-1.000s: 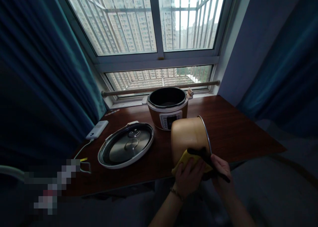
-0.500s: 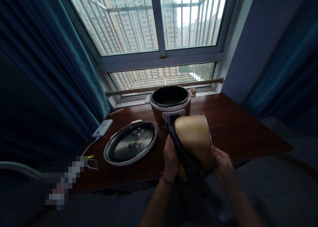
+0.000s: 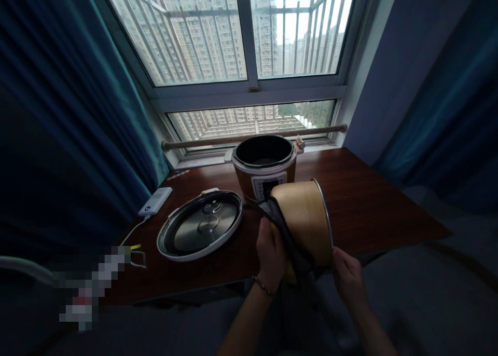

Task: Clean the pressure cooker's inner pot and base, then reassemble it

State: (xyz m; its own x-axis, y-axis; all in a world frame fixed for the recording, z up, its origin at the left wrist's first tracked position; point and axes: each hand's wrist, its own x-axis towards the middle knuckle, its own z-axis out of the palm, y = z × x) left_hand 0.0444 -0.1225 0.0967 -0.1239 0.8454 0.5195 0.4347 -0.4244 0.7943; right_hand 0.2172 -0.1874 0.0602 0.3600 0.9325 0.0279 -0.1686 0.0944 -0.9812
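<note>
A gold inner pot is tipped on its side above the table's front edge, its silver rim facing right. My left hand is closed on a dark cloth with yellow showing below, pressing it against the pot's bottom. At the rim's lower right, my right hand pinches the pot's edge. Just behind the pot stands an electric pressure cooker, its top uncovered and its inside dark. Left of my hands, the cooker's round lid lies with its metal underside up.
The brown wooden table reaches to a barred window. A white power bank with a cable lies at the left, beside a blue curtain. A rail runs along the sill behind the cooker.
My right hand has slid a little lower along the pot's rim. The cloth's upper edge has folded over differently at my left hand. The view has shifted slightly.
</note>
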